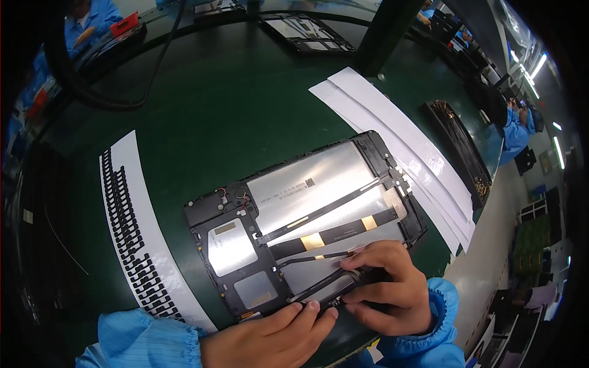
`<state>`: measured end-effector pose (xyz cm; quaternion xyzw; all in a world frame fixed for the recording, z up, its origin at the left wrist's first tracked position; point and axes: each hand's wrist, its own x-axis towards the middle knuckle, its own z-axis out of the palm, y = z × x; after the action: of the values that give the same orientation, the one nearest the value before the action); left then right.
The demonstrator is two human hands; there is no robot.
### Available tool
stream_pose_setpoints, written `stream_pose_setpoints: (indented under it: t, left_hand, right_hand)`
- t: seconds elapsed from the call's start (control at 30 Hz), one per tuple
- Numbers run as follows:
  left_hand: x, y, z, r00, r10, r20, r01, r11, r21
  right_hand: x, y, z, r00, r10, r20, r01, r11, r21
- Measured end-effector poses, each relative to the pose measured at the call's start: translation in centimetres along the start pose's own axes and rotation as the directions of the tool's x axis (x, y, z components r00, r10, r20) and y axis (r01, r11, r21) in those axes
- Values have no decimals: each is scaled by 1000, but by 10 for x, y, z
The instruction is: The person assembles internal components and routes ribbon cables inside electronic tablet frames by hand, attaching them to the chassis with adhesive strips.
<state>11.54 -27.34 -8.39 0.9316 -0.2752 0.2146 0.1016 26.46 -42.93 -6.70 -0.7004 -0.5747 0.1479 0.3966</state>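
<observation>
An opened tablet (319, 184) lies tilted on the green table, its silver battery plates, black flex cables and copper-coloured patches exposed. Along its near edge, my left hand (276, 336) presses with bent fingers; the thumb is hidden beneath. My right hand (392, 287) curls over the near right part of the tablet, index finger and thumb bent toward each other beside a curved dark strip (340, 286). Whatever sits between those fingertips is too small and covered to name. A white sheet (161, 279) carrying rows of small black stickers lies left of the tablet.
White paper strips (392, 116) lie partly beneath the tablet's far right corner. Beyond them is a black tray (457, 147) of thin parts. Another opened tablet (307, 32) lies at the back, near a dark post (383, 37). A black cable (161, 61) hangs at upper left. People in blue work around.
</observation>
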Motion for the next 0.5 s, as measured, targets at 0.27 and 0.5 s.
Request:
stream_pose_setpoints:
  t: [0.27,0.5]
  left_hand:
    - [-3,-9,-1,986,161,44,-166,942,291]
    - [2,7,-1,994,-92,59,102,978,-180]
  right_hand:
    - [4,0,7,995,-91,-50,86,993,-81]
    - [0,-16,10,977,-197,-82,154,917,-367]
